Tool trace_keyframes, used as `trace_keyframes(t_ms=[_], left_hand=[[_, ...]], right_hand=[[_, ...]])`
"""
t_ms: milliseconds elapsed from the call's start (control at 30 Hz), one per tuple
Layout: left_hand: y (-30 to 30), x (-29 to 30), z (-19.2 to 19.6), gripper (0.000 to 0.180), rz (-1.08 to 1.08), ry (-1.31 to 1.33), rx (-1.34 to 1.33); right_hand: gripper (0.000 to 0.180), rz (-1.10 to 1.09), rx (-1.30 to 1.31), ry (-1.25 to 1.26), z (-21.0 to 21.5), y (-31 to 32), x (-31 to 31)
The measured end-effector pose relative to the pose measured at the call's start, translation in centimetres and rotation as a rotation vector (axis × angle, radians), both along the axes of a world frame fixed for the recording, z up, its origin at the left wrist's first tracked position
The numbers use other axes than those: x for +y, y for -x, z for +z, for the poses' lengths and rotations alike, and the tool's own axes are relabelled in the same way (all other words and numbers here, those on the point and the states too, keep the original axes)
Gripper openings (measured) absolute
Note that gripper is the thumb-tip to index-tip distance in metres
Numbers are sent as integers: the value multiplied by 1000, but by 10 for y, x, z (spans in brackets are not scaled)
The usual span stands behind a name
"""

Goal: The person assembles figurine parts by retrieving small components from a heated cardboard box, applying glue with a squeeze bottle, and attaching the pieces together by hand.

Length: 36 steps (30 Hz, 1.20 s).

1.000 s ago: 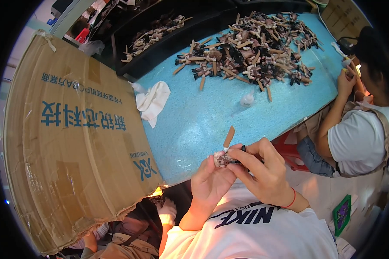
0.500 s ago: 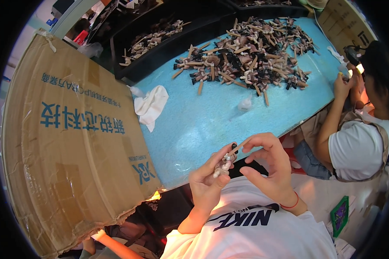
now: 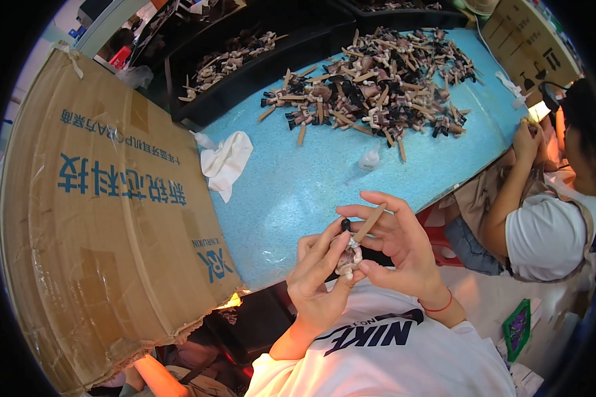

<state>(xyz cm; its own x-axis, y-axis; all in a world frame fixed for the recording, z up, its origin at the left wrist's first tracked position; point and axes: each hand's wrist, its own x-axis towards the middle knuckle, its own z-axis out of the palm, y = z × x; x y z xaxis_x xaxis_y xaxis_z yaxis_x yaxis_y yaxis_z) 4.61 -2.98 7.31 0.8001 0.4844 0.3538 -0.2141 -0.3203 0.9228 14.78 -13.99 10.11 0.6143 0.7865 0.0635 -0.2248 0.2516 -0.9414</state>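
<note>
A small painted figurine (image 3: 348,259), pale and brownish with a dark top, is held at the table's near edge. A flat wooden stick (image 3: 368,223) slants up and right from it. My left hand (image 3: 318,274) grips the figurine from the left, its fingers bent along that side. On the right, my right hand (image 3: 404,248) has its thumb against the figurine's lower part. Its other fingers curve behind and beside the stick; where exactly they touch is partly hidden.
A large pile of similar figurines with sticks (image 3: 384,86) covers the far table (image 3: 291,192). A white cloth (image 3: 226,162) and small whitish bottle (image 3: 369,159) lie nearer. A cardboard box (image 3: 112,218) stands left, black trays (image 3: 208,109) behind. A co-worker (image 3: 543,218) sits right.
My right hand has come in from open, apart from the figurine, to touching it with the thumb. The figurine and stick are turned more upright between my hands.
</note>
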Motion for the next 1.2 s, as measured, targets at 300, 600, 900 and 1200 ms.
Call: trace_keyframes(t_ms=[300,600,900,1200], left_hand=[[-2,1,9,49,60,-170,-12],[-4,0,15,47,128,-291,37],[-14,3,21,41,76,-398,-3],[-15,-6,26,33,105,-548,-43]], right_hand=[[86,-26,-46,-41,-4,1,4],[85,-29,101,-117,-10,0,9],[91,22,200,-177,-11,-6,2],[84,100,243,-261,-35,-8,3]])
